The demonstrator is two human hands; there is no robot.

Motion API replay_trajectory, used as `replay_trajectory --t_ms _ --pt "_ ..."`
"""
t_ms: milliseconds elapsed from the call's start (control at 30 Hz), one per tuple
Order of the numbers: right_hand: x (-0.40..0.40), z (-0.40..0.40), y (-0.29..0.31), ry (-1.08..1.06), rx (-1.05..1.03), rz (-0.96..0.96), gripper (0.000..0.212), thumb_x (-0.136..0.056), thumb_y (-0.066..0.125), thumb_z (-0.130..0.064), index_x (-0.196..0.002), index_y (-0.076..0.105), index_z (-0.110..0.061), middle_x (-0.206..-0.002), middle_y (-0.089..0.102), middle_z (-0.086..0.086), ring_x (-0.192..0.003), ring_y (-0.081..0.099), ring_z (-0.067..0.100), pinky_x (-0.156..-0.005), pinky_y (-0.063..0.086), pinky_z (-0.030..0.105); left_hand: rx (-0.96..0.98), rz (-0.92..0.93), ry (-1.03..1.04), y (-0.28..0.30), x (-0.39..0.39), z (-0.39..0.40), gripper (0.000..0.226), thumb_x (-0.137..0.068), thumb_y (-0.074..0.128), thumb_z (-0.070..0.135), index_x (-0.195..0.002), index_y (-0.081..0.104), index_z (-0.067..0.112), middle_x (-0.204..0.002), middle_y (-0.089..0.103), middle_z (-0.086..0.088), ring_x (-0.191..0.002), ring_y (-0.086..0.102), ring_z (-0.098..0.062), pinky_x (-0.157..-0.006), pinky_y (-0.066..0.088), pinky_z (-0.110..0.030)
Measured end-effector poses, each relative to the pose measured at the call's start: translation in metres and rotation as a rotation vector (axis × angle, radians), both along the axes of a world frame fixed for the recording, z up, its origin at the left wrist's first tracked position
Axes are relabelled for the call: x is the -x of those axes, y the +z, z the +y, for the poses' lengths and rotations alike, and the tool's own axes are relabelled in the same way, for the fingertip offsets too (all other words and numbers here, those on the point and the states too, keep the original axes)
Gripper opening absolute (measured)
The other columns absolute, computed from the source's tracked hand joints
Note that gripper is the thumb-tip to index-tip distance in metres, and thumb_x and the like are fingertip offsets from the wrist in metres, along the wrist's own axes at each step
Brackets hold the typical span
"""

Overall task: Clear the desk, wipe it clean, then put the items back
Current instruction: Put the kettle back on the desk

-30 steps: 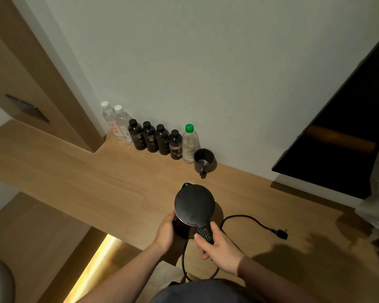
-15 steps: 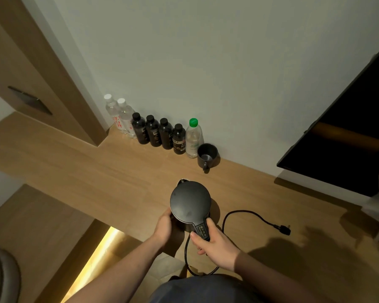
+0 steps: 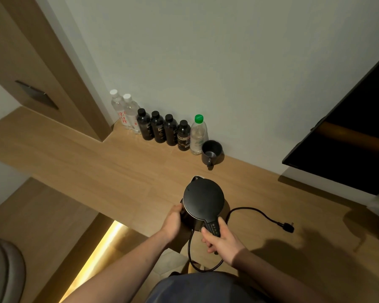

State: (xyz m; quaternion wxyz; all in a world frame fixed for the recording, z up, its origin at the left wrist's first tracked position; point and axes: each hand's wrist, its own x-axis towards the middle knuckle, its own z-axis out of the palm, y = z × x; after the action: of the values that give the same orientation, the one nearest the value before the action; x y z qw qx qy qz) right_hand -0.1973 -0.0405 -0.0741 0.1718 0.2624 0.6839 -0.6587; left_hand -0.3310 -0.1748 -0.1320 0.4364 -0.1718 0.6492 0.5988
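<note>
A black electric kettle (image 3: 202,199) is near the front edge of the wooden desk (image 3: 109,171). My right hand (image 3: 222,242) grips its handle. My left hand (image 3: 173,221) holds the kettle's left side, fingers curled against the body. The kettle's black cord (image 3: 249,209) loops off the desk edge and runs right to a plug (image 3: 288,227) lying on the desk. Along the wall stand two clear water bottles (image 3: 126,112), several black bottles (image 3: 162,130), a green-capped bottle (image 3: 198,135) and a dark mug (image 3: 211,152).
A dark TV screen (image 3: 348,136) hangs on the wall at the right above the desk. A wooden panel (image 3: 42,68) rises at the left. A lit strip (image 3: 101,252) glows under the desk edge. A grey chair (image 3: 2,272) shows at the lower left.
The kettle has shifted slightly away from me on the desk with both hands still on it. The view has tilted a little.
</note>
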Motion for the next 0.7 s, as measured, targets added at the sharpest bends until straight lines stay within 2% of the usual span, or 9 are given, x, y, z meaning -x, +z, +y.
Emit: replay_trajectory --t_ms 67,133,233,333,467,500,567,600,700 --pt "0.007 0.003 0.003 0.022 -0.005 0.000 0.037 -0.097 0.064 -0.043 -0.129 0.049 -0.033 -0.099 0.066 0.003 -0.094 0.065 0.016 -0.081 0.060 0.029 -0.016 0.015 0.014 0.003 0.004 0.000 0.044 -0.105 0.041 0.038 -0.116 0.071 0.009 -0.112 0.074 -0.021 -0.106 0.068 -0.033 -0.094 0.055 -0.043" --pt "0.015 0.006 0.005 0.038 0.004 0.005 0.034 -0.098 0.063 -0.044 -0.127 0.049 -0.035 -0.095 0.064 0.001 -0.095 0.065 0.017 -0.079 0.058 0.028 -0.021 0.036 0.019 0.003 0.008 0.001 0.041 -0.110 0.034 0.029 -0.116 0.070 0.010 -0.110 0.074 -0.016 -0.105 0.067 -0.027 -0.086 0.055 -0.035" --pt "0.018 0.006 0.000 0.032 0.008 0.000 0.030 -0.098 0.062 -0.044 -0.124 0.051 -0.034 -0.091 0.062 0.000 -0.089 0.062 0.014 -0.078 0.056 0.028 -0.031 0.050 -0.011 0.001 0.010 0.002 0.041 -0.111 0.030 0.027 -0.118 0.069 0.015 -0.120 0.072 -0.014 -0.114 0.064 -0.025 -0.092 0.051 -0.034" --pt "0.015 0.004 -0.010 0.010 -0.011 0.002 0.033 -0.095 0.064 -0.048 -0.123 0.053 -0.034 -0.094 0.064 0.000 -0.085 0.062 0.011 -0.080 0.057 0.030 -0.050 0.039 0.028 0.002 0.008 0.004 0.039 -0.111 0.031 0.024 -0.110 0.070 0.019 -0.116 0.072 -0.010 -0.107 0.064 -0.019 -0.087 0.050 -0.032" --pt "0.015 0.004 -0.011 0.012 0.007 -0.025 0.046 -0.093 0.065 -0.052 -0.133 0.049 -0.034 -0.116 0.064 -0.005 -0.109 0.064 0.010 -0.089 0.061 0.032 -0.153 -0.032 0.039 -0.007 0.002 0.001 0.047 -0.107 0.036 0.043 -0.130 0.066 0.016 -0.130 0.069 -0.016 -0.118 0.065 -0.030 -0.097 0.051 -0.041" --pt "0.015 0.006 -0.011 0.011 0.016 -0.028 0.048 -0.093 0.067 -0.052 -0.134 0.047 -0.036 -0.123 0.061 -0.009 -0.116 0.062 0.010 -0.090 0.060 0.031 -0.182 -0.067 0.036 -0.013 0.000 -0.001 0.051 -0.104 0.037 0.048 -0.135 0.063 0.018 -0.131 0.068 -0.016 -0.113 0.066 -0.032 -0.090 0.052 -0.043" --pt "0.011 0.013 -0.009 -0.004 0.022 -0.026 0.046 -0.090 0.068 -0.057 -0.128 0.052 -0.036 -0.129 0.058 -0.010 -0.121 0.059 0.013 -0.091 0.059 0.031 -0.162 -0.121 0.047 -0.016 -0.002 -0.002 0.052 -0.101 0.038 0.051 -0.135 0.061 0.020 -0.122 0.070 -0.018 -0.089 0.065 -0.032 -0.065 0.047 -0.040" --pt "0.007 0.017 -0.009 -0.037 0.014 -0.025 0.047 -0.087 0.066 -0.061 -0.124 0.054 -0.034 -0.130 0.058 -0.006 -0.121 0.059 0.015 -0.090 0.057 0.032 -0.162 -0.126 0.054 -0.018 -0.002 -0.003 0.052 -0.100 0.038 0.051 -0.135 0.061 0.020 -0.120 0.071 -0.019 -0.088 0.066 -0.032 -0.062 0.046 -0.040" --pt "-0.016 0.037 -0.026 -0.147 -0.076 -0.089 0.055 -0.091 0.046 -0.062 -0.135 0.055 -0.029 -0.139 0.054 -0.002 -0.130 0.051 0.019 -0.091 0.053 0.033 -0.225 -0.171 0.122 -0.016 0.000 0.002 0.047 -0.103 0.041 0.046 -0.134 0.062 0.019 -0.126 0.070 -0.020 -0.117 0.065 -0.036 -0.083 0.059 -0.046"
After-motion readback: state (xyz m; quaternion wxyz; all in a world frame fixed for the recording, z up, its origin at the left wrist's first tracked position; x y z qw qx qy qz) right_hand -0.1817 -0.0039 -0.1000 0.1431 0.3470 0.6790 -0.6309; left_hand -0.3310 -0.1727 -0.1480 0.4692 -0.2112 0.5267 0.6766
